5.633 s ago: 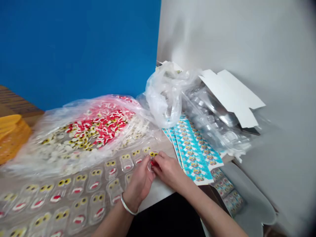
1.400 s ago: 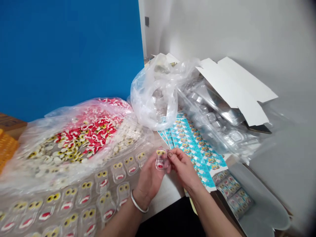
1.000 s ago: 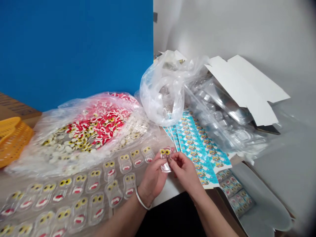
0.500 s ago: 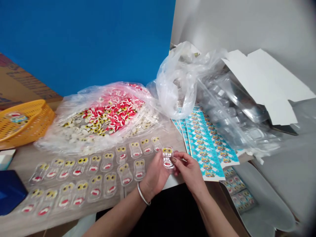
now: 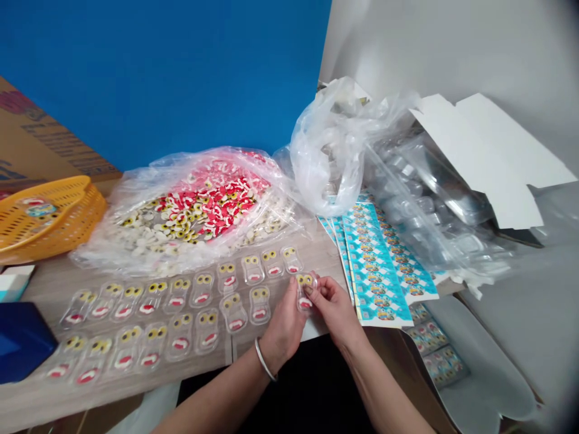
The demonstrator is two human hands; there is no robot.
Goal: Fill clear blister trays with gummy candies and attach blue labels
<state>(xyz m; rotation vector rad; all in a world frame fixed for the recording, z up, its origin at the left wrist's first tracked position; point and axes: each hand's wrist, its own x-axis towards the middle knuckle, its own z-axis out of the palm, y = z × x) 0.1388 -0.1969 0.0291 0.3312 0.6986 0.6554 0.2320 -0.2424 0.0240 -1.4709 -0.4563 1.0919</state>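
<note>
Near the table's front edge, a small clear plastic case with two yellow eye pieces and a red-and-white mouth piece is held upright between both hands. My left hand grips its left side, a bangle on the wrist. My right hand pinches its right side, the thumb lying over the upper front near the eyes. Similar clear cases, each with eyes and a mouth inside, lie in two rows on the wooden table, to the left of my hands.
Behind the rows lies an open plastic bag of loose eye and mouth pieces. Blue printed card sheets and a bag of clear plastic shells lie to the right. An orange basket and a dark blue box stand at left.
The view has shifted slightly. My right thumb has moved up and inward over the case's front, near the eyes. Both hands keep hold of the case.
</note>
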